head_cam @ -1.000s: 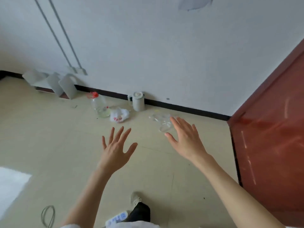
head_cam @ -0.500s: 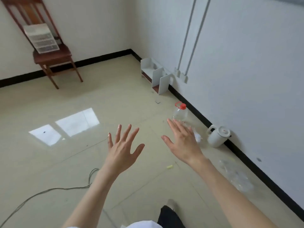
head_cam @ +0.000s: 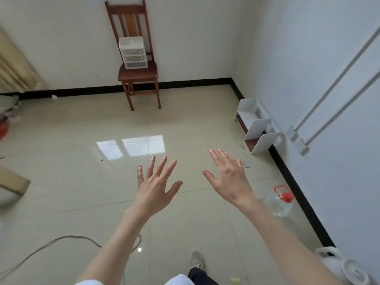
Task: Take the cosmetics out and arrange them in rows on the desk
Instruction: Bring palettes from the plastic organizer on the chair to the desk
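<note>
A small translucent white drawer box (head_cam: 133, 52) with three drawers stands on the seat of a brown wooden chair (head_cam: 137, 76) against the far wall. Its contents cannot be made out. My left hand (head_cam: 155, 184) and my right hand (head_cam: 229, 177) are stretched out in front of me over the floor, fingers spread and straight, holding nothing. Both are far from the chair. No desk is in view.
A white divider rack (head_cam: 259, 128) lies along the right wall. A clear bottle with a red cap (head_cam: 278, 203) and a white kettle (head_cam: 345, 266) stand near the skirting. A grey cable (head_cam: 51, 243) runs over the floor at left. My shoe (head_cam: 196, 260) is below.
The view has swung left from the right-hand wall toward the far wall, so the chair with the drawer box is now straight ahead. Both hands stay spread and empty.
</note>
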The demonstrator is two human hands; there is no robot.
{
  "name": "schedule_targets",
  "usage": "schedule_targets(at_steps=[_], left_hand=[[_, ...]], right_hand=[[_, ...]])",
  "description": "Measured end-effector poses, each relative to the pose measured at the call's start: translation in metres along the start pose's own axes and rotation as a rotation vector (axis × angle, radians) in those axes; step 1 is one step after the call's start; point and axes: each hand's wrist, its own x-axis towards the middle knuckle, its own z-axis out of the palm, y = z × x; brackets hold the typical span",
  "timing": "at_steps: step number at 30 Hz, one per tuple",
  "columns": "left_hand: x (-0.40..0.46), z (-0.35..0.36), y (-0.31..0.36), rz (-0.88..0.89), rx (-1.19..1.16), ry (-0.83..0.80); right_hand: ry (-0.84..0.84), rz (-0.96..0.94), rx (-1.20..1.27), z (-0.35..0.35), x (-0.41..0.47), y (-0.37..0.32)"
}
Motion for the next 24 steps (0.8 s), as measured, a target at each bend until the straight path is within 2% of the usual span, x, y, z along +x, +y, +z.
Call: schedule_targets(at_steps=[4,9,16,24], left_hand=[[0.072,-0.028,-0.026,0.006,0.083,0.066],[0.146,-0.051,-0.066,-0.086,0.109,0.143],[0.247,-0.047,-0.130,-0.226,0.000,0.129],[0.396,-0.089,-0.225,-0.243,-0.065,0.142]], right_hand=[[-0.011,-0.080,0.004,-0.017,0.084,-0.005],[-0.043,-0.173,-0.001,-0.018,0.182,-0.027],[-0.068,-0.253,0.006,0.000,0.326,-0.067],[-0.071,-0.232,0.068,0.007,0.501,-0.127]])
